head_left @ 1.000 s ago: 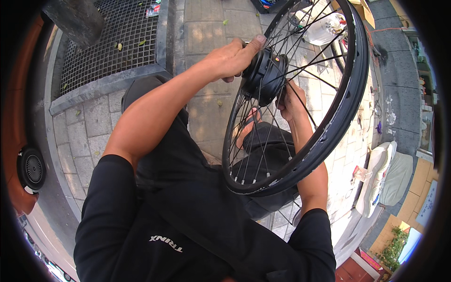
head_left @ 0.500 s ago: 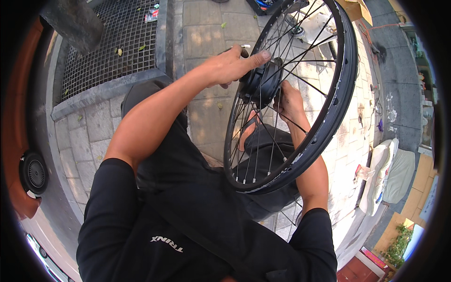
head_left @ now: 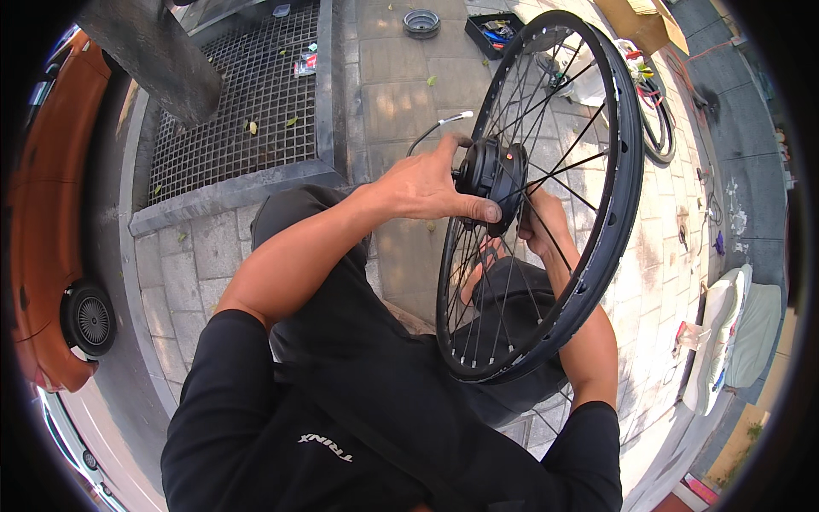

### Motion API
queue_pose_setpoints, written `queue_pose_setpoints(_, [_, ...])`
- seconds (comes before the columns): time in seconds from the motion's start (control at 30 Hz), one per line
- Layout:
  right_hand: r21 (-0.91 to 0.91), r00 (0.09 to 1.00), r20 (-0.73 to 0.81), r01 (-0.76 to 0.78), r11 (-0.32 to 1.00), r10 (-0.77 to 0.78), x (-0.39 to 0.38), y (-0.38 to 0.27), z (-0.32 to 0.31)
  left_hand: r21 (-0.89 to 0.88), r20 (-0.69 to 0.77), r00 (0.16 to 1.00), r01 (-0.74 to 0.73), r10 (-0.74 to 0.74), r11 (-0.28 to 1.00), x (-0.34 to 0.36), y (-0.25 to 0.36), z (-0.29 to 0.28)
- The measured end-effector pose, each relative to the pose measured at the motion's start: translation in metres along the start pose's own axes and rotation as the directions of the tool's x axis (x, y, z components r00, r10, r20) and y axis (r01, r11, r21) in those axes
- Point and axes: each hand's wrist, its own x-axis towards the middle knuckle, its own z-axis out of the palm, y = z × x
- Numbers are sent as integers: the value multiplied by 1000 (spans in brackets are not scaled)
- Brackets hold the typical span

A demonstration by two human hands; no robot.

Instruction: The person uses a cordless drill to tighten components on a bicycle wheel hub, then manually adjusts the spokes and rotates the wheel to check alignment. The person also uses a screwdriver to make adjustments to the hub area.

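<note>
A black spoked wheel (head_left: 630, 162) without a tyre stands tilted in front of me, its lower rim by my thigh. At its centre is a thick black hub motor (head_left: 510, 181). My left hand (head_left: 426, 188) grips the hub's left side, thumb laid across its lower face and fingers curled over the top. From behind that hand a thin dark cable (head_left: 421, 136) rises to a white-tipped connector. My right hand (head_left: 548, 224) is closed around the hub's other side by the axle; spokes and rim partly cover it, and its fingertips are partly hidden.
Beyond the wheel lie a black tool tray (head_left: 495, 36), a round metal part (head_left: 421, 23) and a cardboard box (head_left: 648, 30). A tree grate (head_left: 239, 128) is at left, with an orange car (head_left: 55, 213) further out. Pale cushions (head_left: 721, 337) lie at right.
The wheel sits further right and lower in view, as does the surrounding scene. My left thumb has moved from the hub's upper part down across its face. The cable now shows more plainly.
</note>
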Motion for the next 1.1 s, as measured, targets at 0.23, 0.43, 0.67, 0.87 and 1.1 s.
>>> queue_pose_setpoints(0.23, [-86, 993, 25, 116, 990, -114, -31, -31, 16, 13, -150, 987, 51, -48, 999, -1, 4, 7])
queue_pose_setpoints(0.43, [9, 997, 20, 70, 998, -70, -3, -6, 10, -194, 17, 959, 282, -284, 939, 24, 7, -7])
queue_pose_setpoints(0.67, [63, 997, 33, 73, 995, -75, -16, -13, 14, -320, 29, 945, 316, -325, 893, 37, 5, -11])
queue_pose_setpoints(0.87, [-36, 990, 70, 126, 991, -123, 7, -3, 11, -260, -48, 955, 272, -294, 927, 38, 3, -13])
queue_pose_setpoints(1.1, [14, 992, 34, 118, 993, -118, -4, -11, 23, -257, -64, 951, 278, -303, 926, 38, 0, -12])
